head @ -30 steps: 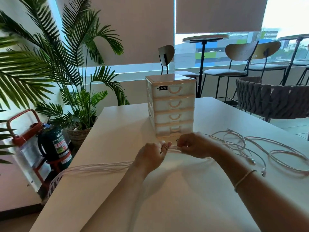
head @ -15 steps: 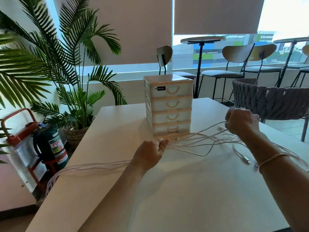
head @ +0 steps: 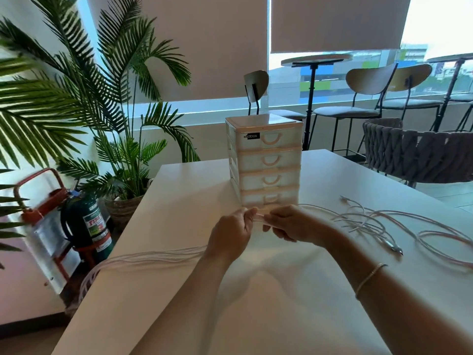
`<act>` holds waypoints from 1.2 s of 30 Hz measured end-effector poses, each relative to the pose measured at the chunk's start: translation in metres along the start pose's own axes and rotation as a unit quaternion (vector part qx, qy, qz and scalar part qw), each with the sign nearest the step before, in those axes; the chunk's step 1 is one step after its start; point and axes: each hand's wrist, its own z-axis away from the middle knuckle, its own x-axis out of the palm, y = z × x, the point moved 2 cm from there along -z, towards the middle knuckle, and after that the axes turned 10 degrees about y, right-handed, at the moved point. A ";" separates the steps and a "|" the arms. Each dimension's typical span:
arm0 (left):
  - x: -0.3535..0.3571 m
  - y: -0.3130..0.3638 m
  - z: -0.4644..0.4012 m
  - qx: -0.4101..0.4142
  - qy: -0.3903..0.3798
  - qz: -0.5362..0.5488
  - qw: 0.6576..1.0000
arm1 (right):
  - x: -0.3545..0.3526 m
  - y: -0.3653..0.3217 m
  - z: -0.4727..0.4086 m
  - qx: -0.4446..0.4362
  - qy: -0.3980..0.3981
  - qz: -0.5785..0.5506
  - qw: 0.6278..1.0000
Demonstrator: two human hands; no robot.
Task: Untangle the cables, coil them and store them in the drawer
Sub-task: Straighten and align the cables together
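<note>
Several pale pink-white cables [head: 378, 221] lie in loose loops on the white table [head: 179, 290] at the right. My left hand [head: 233, 234] grips the bundled strands, which trail left as a straight bunch [head: 153, 254] and hang over the table's left edge. My right hand [head: 291, 224] pinches the same strands just right of the left hand, the two hands nearly touching. Directly behind the hands stands a small white drawer unit [head: 266, 160] with several drawers, all closed.
A potted palm [head: 122, 139] and a fire extinguisher [head: 87, 224] on a red stand sit off the table's left side. A woven chair [head: 419, 155] stands beyond the right edge; bar stools and high tables line the window.
My right hand, which was pulled out to the right with the cables half a second ago, has come back beside the left hand. The cable loops have settled on the table.
</note>
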 end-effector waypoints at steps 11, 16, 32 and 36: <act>-0.004 0.013 0.002 0.010 -0.129 0.042 0.991 | 0.005 0.016 -0.014 0.009 0.153 -0.108 0.982; -0.005 0.006 -0.001 0.004 -0.071 0.025 0.997 | -0.002 0.015 0.002 0.022 -0.011 -0.072 0.997; -0.061 -0.047 0.008 -0.012 -0.133 -0.282 0.950 | -0.008 0.016 -0.007 0.028 0.210 0.151 0.965; -0.103 -0.082 0.013 -0.024 -0.108 -0.316 0.942 | -0.006 0.011 -0.010 0.017 0.224 0.171 0.959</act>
